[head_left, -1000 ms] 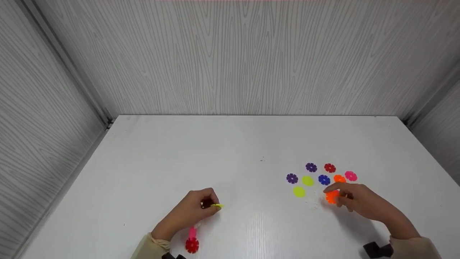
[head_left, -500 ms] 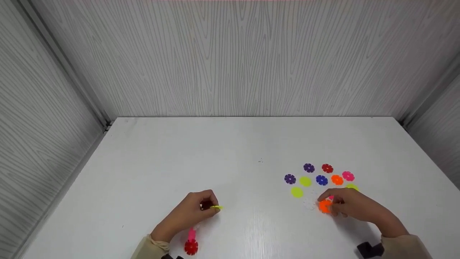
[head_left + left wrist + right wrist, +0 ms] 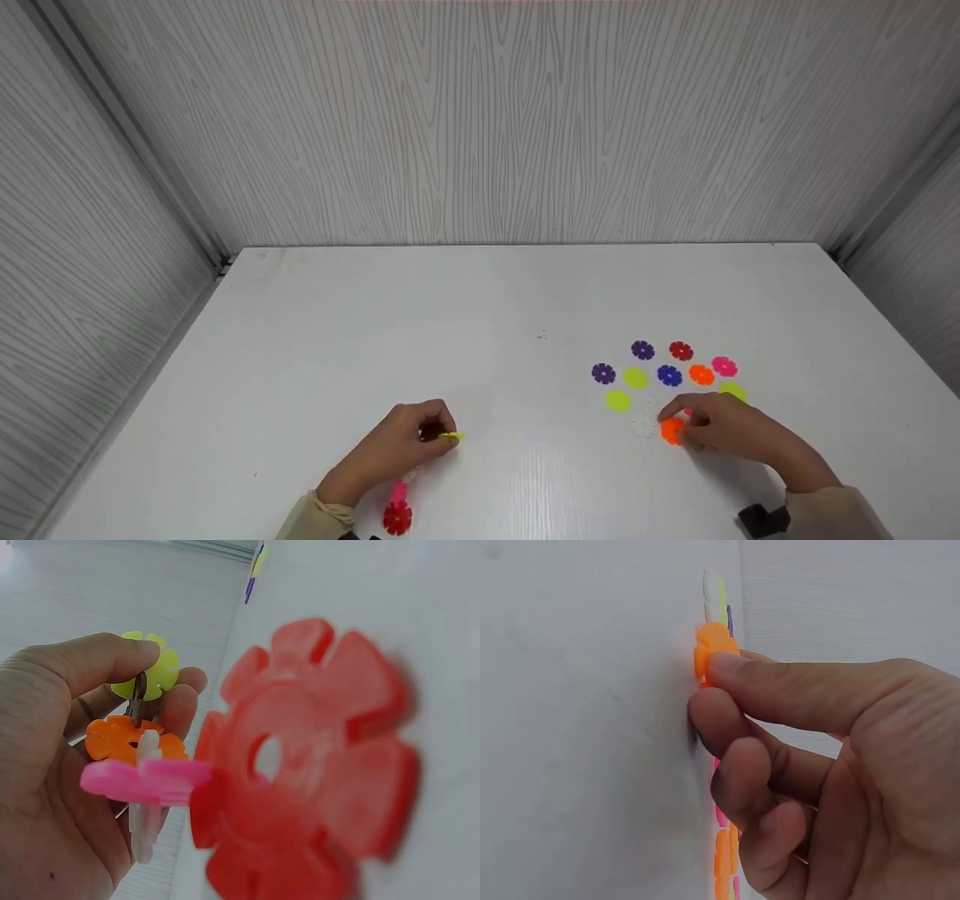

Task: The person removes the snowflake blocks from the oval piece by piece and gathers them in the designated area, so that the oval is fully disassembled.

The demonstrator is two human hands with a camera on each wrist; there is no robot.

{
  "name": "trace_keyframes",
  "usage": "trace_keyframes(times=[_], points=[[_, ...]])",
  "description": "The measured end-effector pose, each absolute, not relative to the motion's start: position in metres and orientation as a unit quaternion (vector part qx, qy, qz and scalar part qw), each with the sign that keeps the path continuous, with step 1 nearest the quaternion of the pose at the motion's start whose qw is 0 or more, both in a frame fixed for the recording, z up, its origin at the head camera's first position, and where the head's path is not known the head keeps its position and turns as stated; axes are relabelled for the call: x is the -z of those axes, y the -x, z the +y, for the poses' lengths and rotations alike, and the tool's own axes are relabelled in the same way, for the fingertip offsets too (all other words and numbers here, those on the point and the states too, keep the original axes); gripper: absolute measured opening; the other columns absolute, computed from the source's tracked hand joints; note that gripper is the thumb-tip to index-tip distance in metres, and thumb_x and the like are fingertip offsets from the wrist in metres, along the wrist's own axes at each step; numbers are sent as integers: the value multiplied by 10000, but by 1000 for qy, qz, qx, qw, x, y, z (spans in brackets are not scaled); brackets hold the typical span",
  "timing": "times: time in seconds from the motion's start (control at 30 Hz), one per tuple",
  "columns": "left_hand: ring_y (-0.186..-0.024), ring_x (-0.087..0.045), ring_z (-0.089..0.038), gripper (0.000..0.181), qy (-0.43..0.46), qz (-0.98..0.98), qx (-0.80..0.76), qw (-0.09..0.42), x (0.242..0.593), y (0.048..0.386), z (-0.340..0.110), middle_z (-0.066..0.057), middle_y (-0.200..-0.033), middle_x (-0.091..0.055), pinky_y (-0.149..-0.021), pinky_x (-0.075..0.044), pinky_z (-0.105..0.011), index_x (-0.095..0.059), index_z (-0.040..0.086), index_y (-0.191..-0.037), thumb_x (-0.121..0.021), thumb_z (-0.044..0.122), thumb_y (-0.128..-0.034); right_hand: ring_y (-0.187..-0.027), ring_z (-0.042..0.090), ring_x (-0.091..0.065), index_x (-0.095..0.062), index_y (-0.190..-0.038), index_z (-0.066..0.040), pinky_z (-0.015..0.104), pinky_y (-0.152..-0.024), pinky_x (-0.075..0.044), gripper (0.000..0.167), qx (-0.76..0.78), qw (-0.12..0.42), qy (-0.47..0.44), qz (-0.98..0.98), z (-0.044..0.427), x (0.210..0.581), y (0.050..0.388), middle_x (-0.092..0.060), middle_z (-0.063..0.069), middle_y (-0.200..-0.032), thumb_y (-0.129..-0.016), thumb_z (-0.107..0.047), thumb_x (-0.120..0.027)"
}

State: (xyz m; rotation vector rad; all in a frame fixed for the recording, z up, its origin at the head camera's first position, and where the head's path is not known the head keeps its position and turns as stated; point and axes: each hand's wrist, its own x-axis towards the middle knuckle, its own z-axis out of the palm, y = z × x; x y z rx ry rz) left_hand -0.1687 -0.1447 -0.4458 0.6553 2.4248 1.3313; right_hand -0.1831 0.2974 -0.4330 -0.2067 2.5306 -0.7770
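Observation:
In the head view my left hand [image 3: 401,450] is low, left of centre, holding a chain of notched, flower-shaped plastic discs. The left wrist view shows the thumb and fingers pinching its yellow disc [image 3: 166,673]. Linked onward are a dark brown disc [image 3: 138,701], an orange one [image 3: 107,736], a whitish one [image 3: 142,836], a pink one [image 3: 135,778] and a red disc [image 3: 307,787] nearest the camera. On the right, my right hand [image 3: 739,431] pinches a loose orange disc [image 3: 714,636], its thumb on the face, at the tabletop. The fingertips behind that disc are partly hidden.
Loose discs lie flat around the right hand: purple [image 3: 603,373], yellow [image 3: 618,401], blue [image 3: 670,376], red [image 3: 681,351], pink [image 3: 724,367] and clear white ones [image 3: 645,425]. Wood-grain panels [image 3: 480,127] stand behind and beside the white table [image 3: 360,322].
My right hand has moved slightly left and nearer me, bringing the orange disc along; a yellow disc behind it now shows. The left hand and its chain stay nearly still.

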Motion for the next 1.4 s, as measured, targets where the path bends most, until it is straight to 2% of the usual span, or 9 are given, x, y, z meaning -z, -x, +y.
trace_keyframes(times=[0.4,0.67,0.9,1.03,1.17,1.4], points=[[-786,-487,-88,70,-222,850,-446,172,451,170,-145,44,-860,-604,-711,-412,-211,-632,148,-896,-642,213,-920,-598,133,-496,-629,-1176,-137,216,-528,-396,268,298,234,113,919,297,428,183,-565,-4,-675,-910,-153,-605],[-789,-503,-98,60,-216,838,-451,217,449,169,-146,32,-871,-610,-698,-426,-207,-642,130,-914,-660,186,-904,-607,97,-522,-620,-1190,-104,214,-545,-413,282,315,228,162,907,293,426,182,-566,-12,-698,-923,-194,-618],[-882,-536,-158,255,-199,841,-436,251,440,169,-154,-3,-956,-616,-777,-452,-277,-619,117,-1025,-755,181,-819,-620,112,-501,-597,-1218,-102,213,-543,-400,315,314,233,141,910,291,424,180,-553,-3,-709,-919,-196,-624],[-908,-508,-173,356,-196,851,-408,265,439,170,-161,-2,-967,-585,-793,-430,-306,-606,144,-1076,-785,179,-770,-634,126,-507,-594,-1220,-100,215,-546,-402,317,319,239,135,907,289,423,179,-561,6,-720,-915,-183,-622],[-881,-494,-168,362,-205,857,-391,265,442,172,-164,7,-932,-562,-756,-419,-277,-611,158,-1075,-789,165,-760,-637,124,-508,-594,-1222,-92,214,-550,-401,318,323,247,139,903,288,425,179,-566,5,-727,-917,-174,-621],[-842,-524,-151,283,-216,866,-382,240,440,171,-160,5,-915,-604,-734,-442,-284,-615,142,-1060,-740,110,-807,-621,110,-511,-616,-1194,-111,208,-550,-407,291,326,243,147,902,282,428,176,-572,1,-719,-919,-206,-629]])
